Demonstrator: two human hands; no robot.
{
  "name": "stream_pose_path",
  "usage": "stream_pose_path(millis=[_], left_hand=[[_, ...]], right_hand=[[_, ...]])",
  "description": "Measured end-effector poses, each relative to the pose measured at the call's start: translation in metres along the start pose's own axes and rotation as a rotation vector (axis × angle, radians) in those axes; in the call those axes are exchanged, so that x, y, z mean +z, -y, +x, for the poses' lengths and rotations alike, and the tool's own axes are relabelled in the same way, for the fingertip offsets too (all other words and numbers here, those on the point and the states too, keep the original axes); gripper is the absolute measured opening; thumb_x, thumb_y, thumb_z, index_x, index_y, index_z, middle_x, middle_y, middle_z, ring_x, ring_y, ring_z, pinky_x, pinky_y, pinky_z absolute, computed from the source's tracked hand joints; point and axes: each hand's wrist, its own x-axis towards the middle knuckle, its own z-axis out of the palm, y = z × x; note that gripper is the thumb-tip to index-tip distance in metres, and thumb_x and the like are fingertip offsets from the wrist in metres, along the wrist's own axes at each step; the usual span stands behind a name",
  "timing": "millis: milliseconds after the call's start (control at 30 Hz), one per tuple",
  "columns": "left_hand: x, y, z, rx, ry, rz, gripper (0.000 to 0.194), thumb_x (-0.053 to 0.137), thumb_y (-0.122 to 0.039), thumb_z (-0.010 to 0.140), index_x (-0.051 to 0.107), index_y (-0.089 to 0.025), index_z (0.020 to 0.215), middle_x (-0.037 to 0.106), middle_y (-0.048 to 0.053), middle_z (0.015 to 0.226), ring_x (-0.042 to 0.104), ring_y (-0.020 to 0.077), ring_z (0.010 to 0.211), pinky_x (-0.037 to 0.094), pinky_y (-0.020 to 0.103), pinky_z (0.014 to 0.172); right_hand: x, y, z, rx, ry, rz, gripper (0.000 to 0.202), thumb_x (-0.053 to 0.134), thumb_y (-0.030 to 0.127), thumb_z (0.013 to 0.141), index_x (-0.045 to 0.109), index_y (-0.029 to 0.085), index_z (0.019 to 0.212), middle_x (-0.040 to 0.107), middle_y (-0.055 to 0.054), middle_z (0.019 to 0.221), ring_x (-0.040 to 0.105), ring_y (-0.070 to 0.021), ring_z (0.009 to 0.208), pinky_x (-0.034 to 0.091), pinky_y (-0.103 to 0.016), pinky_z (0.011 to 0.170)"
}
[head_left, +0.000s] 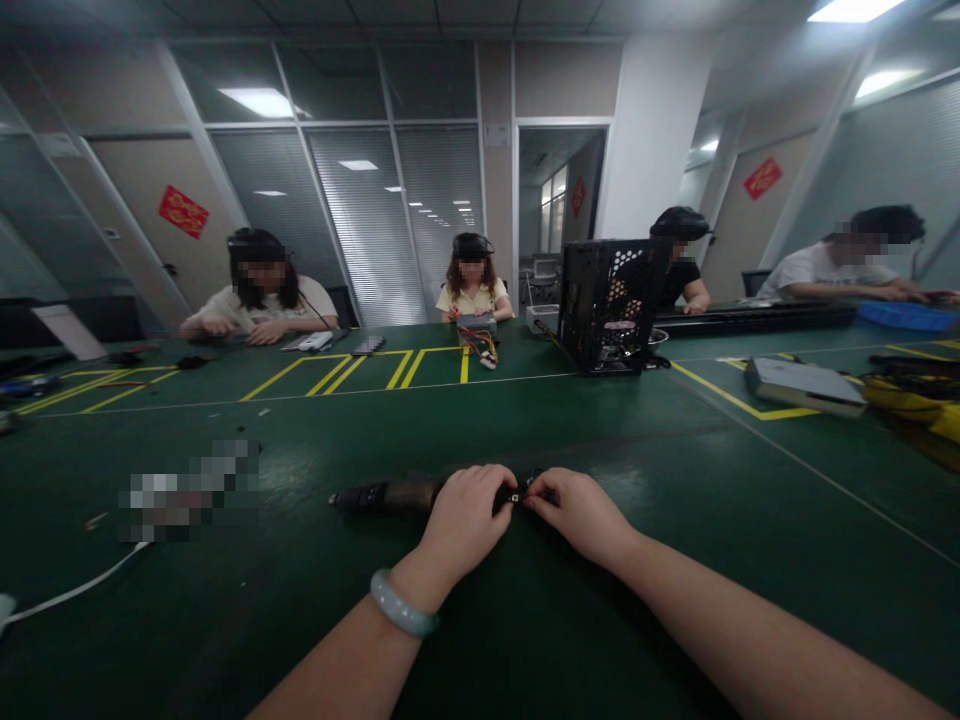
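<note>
On the green table lies a long dark cylindrical tool (401, 497), probably an electric screwdriver, with a narrow tip pointing left and a brownish middle. My left hand (469, 515) is closed around its right end and hides that part. A small light, metallic-looking spot (515, 497) shows at the end between my hands. My right hand (581, 512) is closed in a pinch just right of this end. A bit of thin dark cord (535, 476) seems to show above its fingertips; what the fingers grip is too small to make out.
A pixelated object (187, 490) with a white cable (82, 597) lies at left. Beyond stand a black computer case (600, 310) and a power supply (477, 325) with coloured wires. A flat silver box (806, 385) lies at right. Several people sit along the far side.
</note>
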Motion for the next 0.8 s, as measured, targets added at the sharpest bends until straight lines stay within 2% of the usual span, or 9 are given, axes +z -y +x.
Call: stream_pose_path(millis=[333, 567, 800], left_hand=[[-0.0002, 0.0009, -0.0003, 0.025, 0.005, -0.021, 0.010, 0.057, -0.023, 0.086, 0.060, -0.025, 0.095, 0.064, -0.001, 0.098, 0.058, 0.0198, 0.093, 0.043, 0.037, 0.083], [0.0008, 0.0005, 0.0002, 0.002, 0.013, 0.018, 0.017, 0.058, -0.019, 0.084, 0.059, -0.024, 0.100, 0.064, 0.000, 0.101, 0.058, 0.0203, 0.096, 0.043, 0.036, 0.086], [-0.0020, -0.0006, 0.0002, 0.009, 0.010, 0.014, 0.012, 0.057, -0.019, 0.085, 0.059, -0.025, 0.096, 0.064, -0.002, 0.098, 0.058, 0.0196, 0.093, 0.043, 0.036, 0.083]], right_hand=[[-0.0005, -0.0009, -0.0012, -0.007, -0.005, 0.005, 0.012, 0.060, 0.027, 0.087, 0.071, 0.023, 0.089, 0.068, 0.000, 0.091, 0.061, -0.0158, 0.081, 0.042, -0.026, 0.071], [0.0010, -0.0030, 0.0009, -0.007, -0.001, 0.010, 0.012, 0.061, 0.028, 0.087, 0.071, 0.023, 0.088, 0.068, 0.000, 0.090, 0.061, -0.0157, 0.081, 0.042, -0.026, 0.070], [-0.0005, 0.0001, -0.0009, -0.013, -0.011, 0.018, 0.010, 0.061, 0.026, 0.087, 0.071, 0.022, 0.087, 0.068, 0.000, 0.090, 0.061, -0.0154, 0.082, 0.042, -0.025, 0.072]])
